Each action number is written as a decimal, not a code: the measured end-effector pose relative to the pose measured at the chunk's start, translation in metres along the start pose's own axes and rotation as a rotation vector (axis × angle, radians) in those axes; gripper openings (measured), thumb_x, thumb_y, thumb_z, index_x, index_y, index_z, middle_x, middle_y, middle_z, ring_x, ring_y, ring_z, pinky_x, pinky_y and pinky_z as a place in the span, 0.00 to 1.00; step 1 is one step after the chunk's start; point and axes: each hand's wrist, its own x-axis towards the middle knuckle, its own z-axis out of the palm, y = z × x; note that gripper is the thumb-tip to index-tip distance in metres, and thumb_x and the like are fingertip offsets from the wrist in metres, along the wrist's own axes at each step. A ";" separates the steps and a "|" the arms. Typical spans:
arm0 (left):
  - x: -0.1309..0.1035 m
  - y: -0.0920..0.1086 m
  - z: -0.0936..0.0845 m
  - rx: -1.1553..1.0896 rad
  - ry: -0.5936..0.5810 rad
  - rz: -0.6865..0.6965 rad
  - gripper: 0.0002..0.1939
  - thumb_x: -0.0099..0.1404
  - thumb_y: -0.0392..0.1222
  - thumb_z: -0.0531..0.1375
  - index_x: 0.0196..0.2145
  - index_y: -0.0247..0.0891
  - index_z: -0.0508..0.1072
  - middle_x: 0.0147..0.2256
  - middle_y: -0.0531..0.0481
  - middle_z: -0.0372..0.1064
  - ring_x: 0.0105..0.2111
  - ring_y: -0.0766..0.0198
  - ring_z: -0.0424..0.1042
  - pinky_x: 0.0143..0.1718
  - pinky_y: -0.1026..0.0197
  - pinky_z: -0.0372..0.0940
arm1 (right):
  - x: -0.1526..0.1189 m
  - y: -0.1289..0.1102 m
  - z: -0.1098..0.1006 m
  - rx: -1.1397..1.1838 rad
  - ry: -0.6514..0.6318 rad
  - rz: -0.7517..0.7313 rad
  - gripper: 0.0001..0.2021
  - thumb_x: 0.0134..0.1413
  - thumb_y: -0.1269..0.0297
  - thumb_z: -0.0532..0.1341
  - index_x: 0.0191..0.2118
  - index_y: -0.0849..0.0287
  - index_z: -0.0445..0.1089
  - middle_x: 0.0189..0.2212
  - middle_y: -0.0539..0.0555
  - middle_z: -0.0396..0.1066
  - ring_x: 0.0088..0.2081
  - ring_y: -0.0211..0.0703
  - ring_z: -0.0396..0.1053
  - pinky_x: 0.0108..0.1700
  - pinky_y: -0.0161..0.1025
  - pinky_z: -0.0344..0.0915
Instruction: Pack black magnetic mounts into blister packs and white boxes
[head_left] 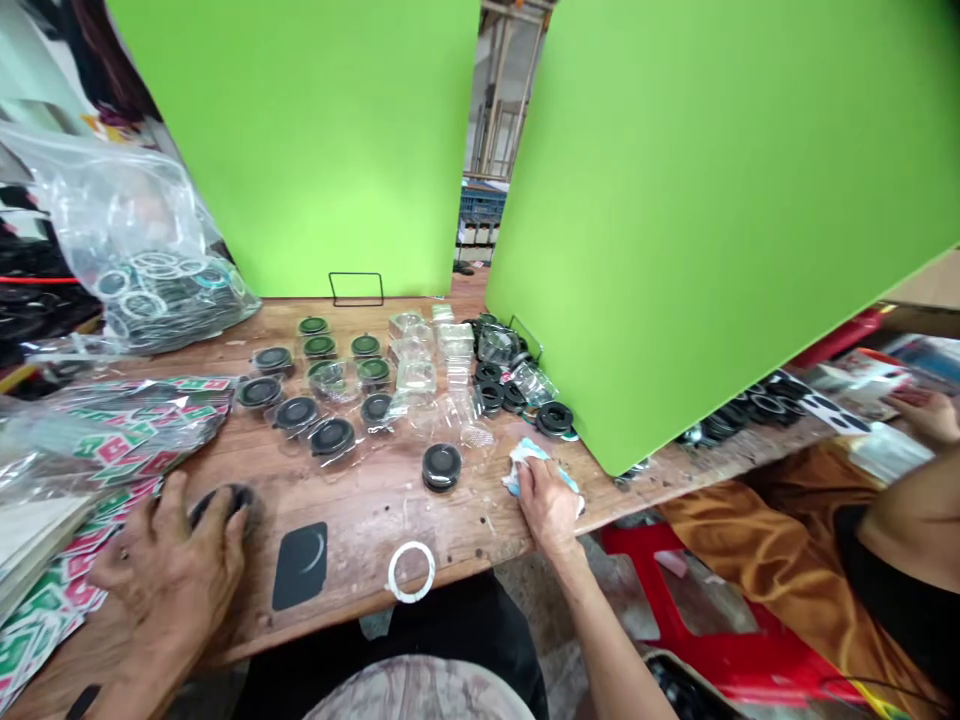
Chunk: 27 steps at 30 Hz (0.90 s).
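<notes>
My left hand [176, 570] is at the table's left front, its fingers curled over a black round disc [241, 500], which is slightly blurred. Closed on a crumpled white and blue cloth [566, 478], my right hand [549, 500] presses it to the wood near the front edge. Between the hands stands a black round piece [441, 467], perhaps a small stack. A dark grey card with rounded corners [300, 566] lies nearer my left hand. One white ring [411, 572] overhangs the front edge. Farther back are several black discs in clear plastic shells [332, 436].
Two tall green panels [315, 150] [697, 220] rise behind the wooden table. Clear empty shells [416, 375] and black rings [554, 418] lie mid-table. At left are a bag of rings [150, 290] and printed labels [127, 430]. Another person's hand [930, 415] shows at far right.
</notes>
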 end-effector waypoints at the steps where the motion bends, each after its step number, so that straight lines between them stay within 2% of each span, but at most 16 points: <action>1: 0.001 0.015 0.000 -0.037 -0.026 0.015 0.15 0.60 0.48 0.54 0.39 0.38 0.73 0.58 0.36 0.57 0.58 0.30 0.51 0.52 0.22 0.43 | 0.000 -0.001 0.000 0.009 -0.006 0.005 0.16 0.63 0.59 0.49 0.35 0.60 0.71 0.29 0.54 0.70 0.25 0.36 0.62 0.27 0.35 0.46; 2: 0.001 0.034 0.003 -0.133 -0.065 0.026 0.15 0.60 0.47 0.55 0.40 0.37 0.72 0.57 0.37 0.58 0.58 0.33 0.52 0.54 0.25 0.44 | 0.000 -0.002 0.000 0.022 -0.010 0.008 0.15 0.62 0.60 0.50 0.35 0.60 0.71 0.29 0.54 0.70 0.25 0.36 0.61 0.27 0.35 0.46; 3: 0.000 0.057 0.010 -0.330 -0.172 0.037 0.17 0.58 0.48 0.56 0.43 0.38 0.71 0.54 0.37 0.61 0.57 0.38 0.55 0.56 0.31 0.48 | -0.001 -0.004 0.000 0.039 -0.010 0.012 0.15 0.62 0.60 0.50 0.35 0.60 0.72 0.29 0.54 0.70 0.25 0.36 0.61 0.27 0.34 0.46; 4: -0.003 0.082 0.021 -0.549 -0.329 -0.020 0.21 0.55 0.48 0.59 0.46 0.37 0.69 0.52 0.38 0.62 0.57 0.42 0.56 0.58 0.36 0.48 | -0.001 -0.005 0.001 0.059 -0.007 0.016 0.15 0.62 0.60 0.50 0.35 0.61 0.72 0.29 0.55 0.70 0.24 0.35 0.61 0.27 0.34 0.46; 6: -0.008 0.131 0.049 -0.696 -0.440 -0.089 0.29 0.47 0.50 0.64 0.47 0.37 0.68 0.50 0.39 0.64 0.54 0.45 0.59 0.57 0.40 0.53 | 0.000 -0.005 0.001 0.110 0.013 0.028 0.17 0.61 0.59 0.49 0.34 0.61 0.72 0.29 0.55 0.70 0.24 0.35 0.62 0.26 0.34 0.47; 8: -0.009 0.168 0.072 -0.809 -0.490 -0.188 0.32 0.41 0.46 0.68 0.45 0.37 0.69 0.45 0.41 0.66 0.52 0.45 0.61 0.55 0.40 0.53 | 0.004 -0.001 -0.002 0.176 0.050 0.048 0.20 0.61 0.54 0.48 0.32 0.61 0.73 0.27 0.55 0.71 0.23 0.36 0.63 0.25 0.34 0.50; 10: -0.005 0.184 0.082 -0.912 -0.520 -0.301 0.27 0.40 0.44 0.67 0.41 0.38 0.70 0.42 0.43 0.67 0.51 0.46 0.61 0.54 0.42 0.54 | 0.009 0.005 -0.013 0.248 0.114 0.101 0.25 0.62 0.50 0.46 0.30 0.62 0.72 0.24 0.55 0.72 0.22 0.37 0.64 0.25 0.33 0.53; 13: 0.002 0.183 0.070 -1.103 -0.644 -0.511 0.20 0.47 0.50 0.63 0.38 0.39 0.70 0.37 0.46 0.69 0.43 0.52 0.67 0.44 0.50 0.63 | 0.009 -0.002 -0.044 0.367 0.258 0.243 0.27 0.63 0.50 0.43 0.33 0.65 0.71 0.21 0.54 0.71 0.21 0.37 0.65 0.24 0.32 0.58; 15: 0.004 0.179 0.054 -1.234 -0.799 -0.671 0.19 0.53 0.56 0.58 0.34 0.37 0.70 0.31 0.46 0.70 0.30 0.57 0.69 0.32 0.54 0.65 | 0.000 -0.026 -0.064 0.428 0.359 0.244 0.22 0.63 0.54 0.47 0.35 0.66 0.71 0.23 0.53 0.72 0.22 0.37 0.65 0.24 0.31 0.60; 16: 0.003 0.179 0.046 -1.294 -0.882 -0.748 0.20 0.55 0.57 0.55 0.32 0.36 0.70 0.28 0.45 0.70 0.25 0.58 0.68 0.27 0.55 0.65 | -0.007 -0.044 -0.072 0.431 0.387 0.164 0.20 0.62 0.57 0.49 0.35 0.67 0.72 0.23 0.53 0.71 0.22 0.36 0.65 0.24 0.31 0.61; 18: -0.002 0.185 0.032 -1.403 -0.985 -0.893 0.19 0.54 0.56 0.56 0.26 0.35 0.69 0.25 0.44 0.70 0.21 0.61 0.67 0.23 0.57 0.63 | -0.019 -0.080 -0.080 0.407 0.387 -0.098 0.18 0.60 0.59 0.52 0.30 0.64 0.74 0.21 0.52 0.70 0.22 0.36 0.63 0.24 0.31 0.61; 20: -0.009 0.191 0.020 -1.499 -0.982 -1.022 0.16 0.50 0.53 0.60 0.25 0.35 0.69 0.25 0.46 0.70 0.21 0.62 0.67 0.21 0.59 0.63 | -0.026 -0.103 -0.078 0.299 0.361 -0.332 0.18 0.60 0.60 0.51 0.27 0.61 0.74 0.19 0.52 0.68 0.21 0.37 0.62 0.24 0.32 0.60; 21: -0.011 0.190 0.014 -1.537 -0.951 -1.077 0.15 0.49 0.52 0.62 0.25 0.36 0.69 0.24 0.47 0.70 0.21 0.63 0.67 0.21 0.61 0.63 | -0.026 -0.105 -0.074 0.227 0.352 -0.371 0.17 0.60 0.61 0.52 0.28 0.60 0.74 0.18 0.53 0.68 0.21 0.38 0.62 0.24 0.33 0.59; 22: -0.012 0.187 0.008 -1.566 -0.915 -1.123 0.15 0.48 0.51 0.63 0.25 0.36 0.69 0.23 0.49 0.69 0.21 0.64 0.67 0.20 0.62 0.62 | -0.023 -0.100 -0.069 0.144 0.347 -0.360 0.17 0.60 0.61 0.52 0.28 0.59 0.74 0.18 0.53 0.68 0.21 0.38 0.62 0.24 0.33 0.57; 24: -0.009 0.168 -0.006 -1.602 -0.830 -1.180 0.14 0.46 0.48 0.66 0.26 0.36 0.71 0.22 0.52 0.69 0.20 0.66 0.66 0.20 0.63 0.63 | -0.013 -0.071 -0.055 -0.038 0.336 -0.257 0.17 0.61 0.62 0.51 0.29 0.60 0.73 0.18 0.54 0.67 0.20 0.38 0.62 0.23 0.33 0.53; 27: 0.010 0.118 -0.031 -1.593 -0.630 -1.203 0.17 0.40 0.44 0.70 0.28 0.34 0.73 0.25 0.52 0.73 0.25 0.68 0.70 0.26 0.67 0.66 | 0.001 -0.011 -0.030 -0.211 0.275 -0.119 0.18 0.62 0.59 0.50 0.28 0.61 0.71 0.19 0.53 0.66 0.19 0.37 0.60 0.20 0.33 0.46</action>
